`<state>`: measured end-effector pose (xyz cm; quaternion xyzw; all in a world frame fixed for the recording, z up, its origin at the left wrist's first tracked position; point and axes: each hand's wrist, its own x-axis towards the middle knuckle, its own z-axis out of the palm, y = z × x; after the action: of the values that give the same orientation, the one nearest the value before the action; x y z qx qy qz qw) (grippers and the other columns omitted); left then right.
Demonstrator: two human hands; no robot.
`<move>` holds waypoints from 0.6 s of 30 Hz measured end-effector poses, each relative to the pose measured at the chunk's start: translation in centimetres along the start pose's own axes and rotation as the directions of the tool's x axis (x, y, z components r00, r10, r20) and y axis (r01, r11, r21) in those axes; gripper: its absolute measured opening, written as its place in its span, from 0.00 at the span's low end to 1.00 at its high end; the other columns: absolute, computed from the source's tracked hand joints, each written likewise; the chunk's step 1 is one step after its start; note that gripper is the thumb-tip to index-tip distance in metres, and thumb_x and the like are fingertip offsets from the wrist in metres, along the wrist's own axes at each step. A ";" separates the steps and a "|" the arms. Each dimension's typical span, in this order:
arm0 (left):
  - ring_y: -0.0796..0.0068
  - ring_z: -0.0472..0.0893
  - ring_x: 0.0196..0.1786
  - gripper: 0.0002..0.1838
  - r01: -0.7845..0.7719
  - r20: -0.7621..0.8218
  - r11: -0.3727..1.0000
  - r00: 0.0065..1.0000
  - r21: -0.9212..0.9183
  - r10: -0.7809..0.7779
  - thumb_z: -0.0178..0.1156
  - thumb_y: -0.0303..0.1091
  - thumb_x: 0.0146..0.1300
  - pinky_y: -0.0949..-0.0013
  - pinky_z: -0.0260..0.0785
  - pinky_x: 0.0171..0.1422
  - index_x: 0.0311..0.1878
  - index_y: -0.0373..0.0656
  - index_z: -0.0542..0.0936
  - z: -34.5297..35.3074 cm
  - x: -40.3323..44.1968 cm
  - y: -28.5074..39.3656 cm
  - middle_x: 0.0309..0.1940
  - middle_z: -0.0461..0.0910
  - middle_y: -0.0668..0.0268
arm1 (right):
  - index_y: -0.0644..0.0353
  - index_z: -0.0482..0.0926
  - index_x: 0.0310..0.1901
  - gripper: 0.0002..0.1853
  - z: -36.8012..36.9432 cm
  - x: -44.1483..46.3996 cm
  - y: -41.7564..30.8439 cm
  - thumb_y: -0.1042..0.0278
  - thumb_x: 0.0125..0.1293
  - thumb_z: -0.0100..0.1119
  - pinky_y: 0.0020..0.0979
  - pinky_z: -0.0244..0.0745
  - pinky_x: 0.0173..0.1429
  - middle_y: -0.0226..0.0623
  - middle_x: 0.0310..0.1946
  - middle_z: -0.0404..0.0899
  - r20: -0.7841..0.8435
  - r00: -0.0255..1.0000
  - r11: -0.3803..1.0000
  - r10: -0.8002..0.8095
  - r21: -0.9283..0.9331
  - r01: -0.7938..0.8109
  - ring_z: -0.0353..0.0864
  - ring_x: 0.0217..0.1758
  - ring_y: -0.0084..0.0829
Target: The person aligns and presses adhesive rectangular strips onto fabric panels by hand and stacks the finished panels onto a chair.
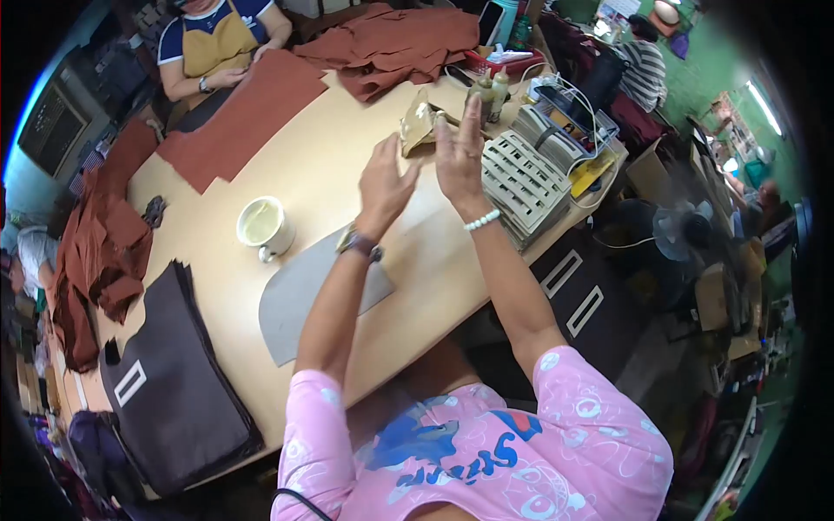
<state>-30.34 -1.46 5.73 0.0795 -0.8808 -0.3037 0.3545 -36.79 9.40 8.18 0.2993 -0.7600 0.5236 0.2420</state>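
Both my hands are raised over the middle of the table, a short gap apart. My left hand is open, with its fingers stretched and the thumb standing away. My right hand is open too, its fingers pointing up. Just beyond them is a crumpled tan object with pale patches; I cannot tell whether a hand touches it. Under my left forearm lies a flat grey piece with a rounded corner. A white cup with pale cream contents stands left of it.
Dark brown pieces are stacked at the left, a pale rectangular frame on top. Rust-coloured material lies at the back and left. Slotted cream sheets, bottles and a loaded organizer stand right. A co-worker handles rust-coloured material opposite.
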 end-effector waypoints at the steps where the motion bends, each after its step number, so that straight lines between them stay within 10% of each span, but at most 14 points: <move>1: 0.53 0.76 0.51 0.29 0.004 -0.018 0.999 1.000 0.041 -0.003 0.63 0.42 0.56 0.59 0.70 0.53 0.58 0.36 0.69 1.6 1.3 1.3 0.50 0.74 0.51 | 0.64 0.39 0.71 0.39 -1.1 0.2 -0.6 0.51 0.70 0.45 0.50 0.44 0.71 0.59 0.70 0.41 -0.007 1.000 0.992 0.023 0.125 -0.022 0.47 0.73 0.52; 6: 0.58 0.78 0.41 0.18 -0.041 -0.030 0.952 0.998 0.305 0.053 0.61 0.37 0.55 0.59 0.73 0.41 0.46 0.38 0.75 6.1 5.4 1.9 0.41 0.75 0.56 | 0.65 0.34 0.71 0.37 -3.0 0.7 0.5 0.58 0.72 0.42 0.40 0.47 0.72 0.57 0.70 0.46 0.027 0.998 0.914 0.054 0.402 -0.060 0.50 0.72 0.47; 11: 0.58 0.80 0.31 0.07 -0.109 -0.013 0.901 0.992 0.419 0.126 0.57 0.35 0.56 0.58 0.72 0.35 0.29 0.42 0.76 5.5 6.5 -1.8 0.24 0.78 0.59 | 0.62 0.29 0.71 0.39 -0.8 1.3 3.3 0.65 0.69 0.42 0.39 0.50 0.72 0.56 0.70 0.46 0.097 0.993 0.901 0.068 0.421 -0.103 0.51 0.72 0.45; 18: 0.59 0.80 0.32 0.06 -0.128 -0.030 0.909 0.988 0.396 0.152 0.58 0.34 0.54 0.59 0.73 0.37 0.30 0.43 0.79 -2.3 5.3 -6.0 0.29 0.79 0.59 | 0.59 0.32 0.72 0.48 3.5 -0.1 3.3 0.78 0.50 0.45 0.47 0.52 0.70 0.57 0.69 0.46 0.267 0.952 0.976 -0.148 0.193 0.098 0.54 0.70 0.54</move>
<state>-33.21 -9.26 6.54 0.0944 -0.9161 -0.0922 0.3786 -39.31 7.03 4.80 0.4374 -0.7166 0.5257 0.1368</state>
